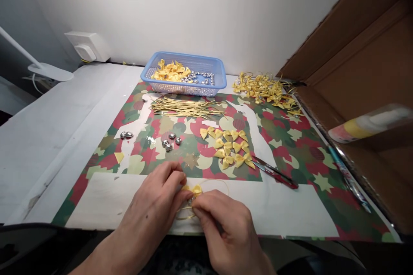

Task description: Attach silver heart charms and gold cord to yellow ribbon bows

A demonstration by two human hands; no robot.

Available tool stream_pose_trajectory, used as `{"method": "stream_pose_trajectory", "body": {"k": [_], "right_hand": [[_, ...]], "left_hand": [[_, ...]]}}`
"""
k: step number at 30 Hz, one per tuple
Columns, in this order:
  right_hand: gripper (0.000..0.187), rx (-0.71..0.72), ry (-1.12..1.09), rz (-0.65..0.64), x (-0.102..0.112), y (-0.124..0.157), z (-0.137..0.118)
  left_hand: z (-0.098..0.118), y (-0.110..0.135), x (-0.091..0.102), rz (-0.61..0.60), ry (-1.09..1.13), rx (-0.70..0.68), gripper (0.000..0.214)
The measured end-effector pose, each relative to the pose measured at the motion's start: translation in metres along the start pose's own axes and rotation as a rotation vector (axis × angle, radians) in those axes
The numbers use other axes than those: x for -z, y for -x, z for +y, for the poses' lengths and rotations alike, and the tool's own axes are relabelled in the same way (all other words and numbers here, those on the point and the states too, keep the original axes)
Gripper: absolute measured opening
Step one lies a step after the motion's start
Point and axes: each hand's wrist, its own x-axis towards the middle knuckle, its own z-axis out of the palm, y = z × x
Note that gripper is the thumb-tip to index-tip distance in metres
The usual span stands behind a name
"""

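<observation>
Near the front edge of the table, my left hand (156, 200) and my right hand (226, 219) meet over a white paper strip (284, 206). Pinched in my left fingers is a small yellow ribbon bow (197, 189), partly covered by them. A silver bead (190, 201) shows between the two hands. My right thumb and forefinger are closed on a thin yellow cord (184, 218), whose loop curves out behind the right hand. Just beyond lie several loose yellow bows (227, 146) in rows and several silver beads (168, 142).
A blue basket (222, 75) with yellow bows and silver beads stands by the wall. Before it lies a bundle of yellow cords (183, 107). Finished-looking bows are heaped (264, 88) at back right. Scissors (275, 173), a pen (350, 180) and a bottle (361, 126) are on the right.
</observation>
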Motion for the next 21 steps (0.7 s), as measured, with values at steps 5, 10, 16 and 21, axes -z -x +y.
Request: {"method": "stream_pose_trajectory", "body": {"k": [5, 10, 16, 21], "right_hand": [[0.023, -0.043, -0.017, 0.011, 0.003, 0.002, -0.001], [0.018, -0.182, -0.167, 0.036, 0.009, 0.001, -0.003], [0.018, -0.181, -0.089, 0.014, 0.017, -0.002, -0.006], [0.019, -0.076, 0.102, 0.012, 0.023, -0.006, -0.011]], "left_hand": [[0.004, 0.000, 0.009, -0.100, 0.164, -0.008, 0.023], [0.010, 0.002, 0.016, -0.154, 0.361, 0.081, 0.022], [0.014, -0.003, 0.028, -0.221, 0.619, 0.130, 0.018], [0.018, -0.008, 0.037, -0.260, 0.715, 0.138, 0.022]]}}
